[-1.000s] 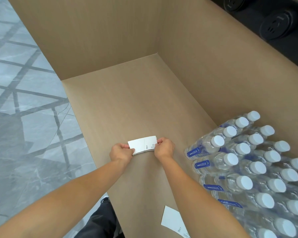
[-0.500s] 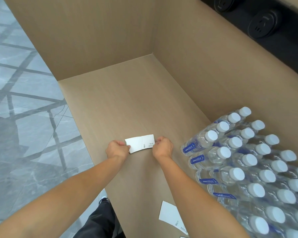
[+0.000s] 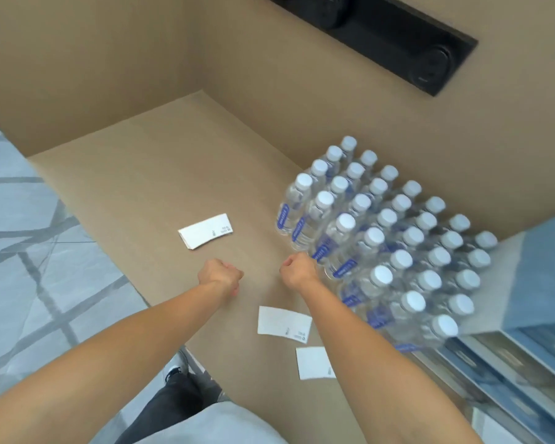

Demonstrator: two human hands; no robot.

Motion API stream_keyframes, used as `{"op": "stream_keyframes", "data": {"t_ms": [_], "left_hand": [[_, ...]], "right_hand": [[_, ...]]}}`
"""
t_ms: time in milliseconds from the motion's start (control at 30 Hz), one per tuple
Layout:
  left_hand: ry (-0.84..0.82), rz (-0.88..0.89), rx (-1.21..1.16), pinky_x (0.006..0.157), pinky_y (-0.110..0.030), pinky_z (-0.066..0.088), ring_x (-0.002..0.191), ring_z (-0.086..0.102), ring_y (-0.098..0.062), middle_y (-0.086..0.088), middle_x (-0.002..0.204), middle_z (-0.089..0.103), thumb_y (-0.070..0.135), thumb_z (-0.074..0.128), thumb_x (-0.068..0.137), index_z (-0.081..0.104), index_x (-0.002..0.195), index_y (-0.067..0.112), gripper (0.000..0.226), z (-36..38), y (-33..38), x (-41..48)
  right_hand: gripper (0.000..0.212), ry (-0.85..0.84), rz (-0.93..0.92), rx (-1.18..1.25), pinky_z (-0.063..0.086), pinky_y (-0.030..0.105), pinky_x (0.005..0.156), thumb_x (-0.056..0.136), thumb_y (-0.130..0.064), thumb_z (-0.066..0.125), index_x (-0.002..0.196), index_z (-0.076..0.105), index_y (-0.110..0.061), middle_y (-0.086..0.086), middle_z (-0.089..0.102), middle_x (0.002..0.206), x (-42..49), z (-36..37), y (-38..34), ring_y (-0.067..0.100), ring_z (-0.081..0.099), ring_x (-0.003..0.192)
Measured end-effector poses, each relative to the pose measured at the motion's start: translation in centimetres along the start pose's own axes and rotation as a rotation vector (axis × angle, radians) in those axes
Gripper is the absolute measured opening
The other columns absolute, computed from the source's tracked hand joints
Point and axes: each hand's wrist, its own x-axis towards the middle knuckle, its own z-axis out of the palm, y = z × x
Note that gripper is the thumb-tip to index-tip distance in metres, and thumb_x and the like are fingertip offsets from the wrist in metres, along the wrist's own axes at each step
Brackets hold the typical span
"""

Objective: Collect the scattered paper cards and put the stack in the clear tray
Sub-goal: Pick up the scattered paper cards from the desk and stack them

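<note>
Hiding one card's (image 3: 313,363) corner, perhaps.

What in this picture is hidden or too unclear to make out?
All in the head view:
- Clear tray: not in view, so where the stack goes cannot be told.
- Print on the cards: too small and blurred to read.
- Nearest card: right forearm covers its right edge.
- Left hand and right hand: curled, seen from behind; fingers hidden.
- Blue boxes: blurred, cut by the right edge.
</note>
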Motion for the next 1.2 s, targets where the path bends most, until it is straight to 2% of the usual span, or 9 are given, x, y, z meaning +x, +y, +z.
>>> {"op": "stream_keyframes", "data": {"t_ms": [133,300,433,567,667,800,933,1133,1200], "left_hand": [[-0.037,0.009,0.129,0.078,-0.042,0.064,0.064,0.072,-0.027,-0.012,0.062,0.069,0.013,0.07,0.076,0.064,0.068,0.014,0.01,2.3,-3.1,-1.4],[-0.085,0.039,0.264,0.072,-0.044,0.065,0.077,0.077,-0.031,-0.019,0.074,0.076,0.014,0.068,0.073,0.068,0.061,0.01,0.013,3.8,-5.8,-3.0],[-0.102,0.081,0.332,0.073,-0.046,0.064,0.082,0.075,-0.035,-0.022,0.085,0.076,0.011,0.065,0.075,0.073,0.079,0.0,0.014,4.8,-6.4,-3.6],[-0.096,0.105,0.375,0.076,-0.039,0.06,0.079,0.072,-0.031,-0.019,0.084,0.076,0.011,0.066,0.077,0.072,0.077,0.008,0.007,5.3,-6.2,-4.1],[-0.06,0.071,0.317,0.079,-0.039,0.061,0.086,0.073,-0.034,-0.019,0.091,0.076,0.009,0.065,0.078,0.076,0.088,0.001,0.017,4.9,-6.1,-3.8],[-0.032,0.051,0.216,0.083,-0.041,0.062,0.092,0.073,-0.035,-0.015,0.096,0.073,0.002,0.061,0.08,0.073,0.079,0.012,0.015,3.2,-5.2,-2.8],[0.038,0.045,0.084,0.082,-0.042,0.062,0.096,0.072,-0.034,-0.015,0.109,0.072,-0.001,0.062,0.08,0.074,0.093,0.012,0.023,0.1,-3.3,-1.1],[0.138,0.032,-0.06,0.087,-0.04,0.061,0.097,0.072,-0.033,-0.014,0.109,0.072,0.0,0.063,0.079,0.066,0.075,0.02,0.021,-4.8,-0.4,1.4],[0.171,0.024,-0.105,0.087,-0.04,0.061,0.096,0.072,-0.033,-0.015,0.109,0.072,-0.001,0.064,0.079,0.067,0.078,0.018,0.019,-6.2,0.4,2.5]], "right_hand": [[0.031,-0.002,0.111,-0.014,0.051,0.029,0.09,0.085,-0.008,0.049,0.104,0.073,-0.005,0.016,0.07,0.114,-1.8,-0.3,5.3,0.032,0.063,0.111],[0.034,0.005,0.233,-0.012,0.049,0.032,0.093,0.089,-0.011,0.047,0.116,0.064,0.0,0.021,0.063,0.124,-3.7,0.4,9.3,0.035,0.057,0.118],[0.031,0.034,0.272,0.07,0.05,0.029,0.085,0.088,-0.009,0.051,0.114,0.065,-0.003,0.019,0.062,0.122,-4.3,1.5,9.9,0.033,0.06,0.112],[0.03,0.04,0.303,0.137,0.051,0.031,0.087,0.086,-0.009,0.055,0.113,0.065,-0.003,0.017,0.064,0.119,-4.3,2.2,9.6,0.032,0.061,0.11],[0.03,0.047,0.327,0.216,0.05,0.03,0.089,0.085,-0.008,0.056,0.114,0.064,-0.005,0.015,0.064,0.121,-4.2,2.4,9.4,0.03,0.06,0.112],[0.028,0.048,0.306,0.328,0.049,0.025,0.085,0.083,-0.005,0.056,0.109,0.067,-0.009,0.011,0.066,0.119,-3.5,2.6,7.5,0.028,0.062,0.11],[0.031,0.044,0.222,0.356,0.051,0.026,0.094,0.081,-0.002,0.054,0.107,0.071,-0.01,0.01,0.068,0.119,-2.1,3.2,3.6,0.026,0.063,0.111],[0.034,-0.001,0.087,0.316,0.049,0.025,0.093,0.085,-0.003,0.052,0.112,0.07,-0.012,0.01,0.068,0.121,0.6,4.4,-3.5,0.026,0.064,0.111],[0.034,-0.019,0.037,0.292,0.05,0.025,0.089,0.085,-0.002,0.051,0.111,0.071,-0.012,0.011,0.068,0.12,1.7,4.8,-5.9,0.026,0.065,0.105]]}}
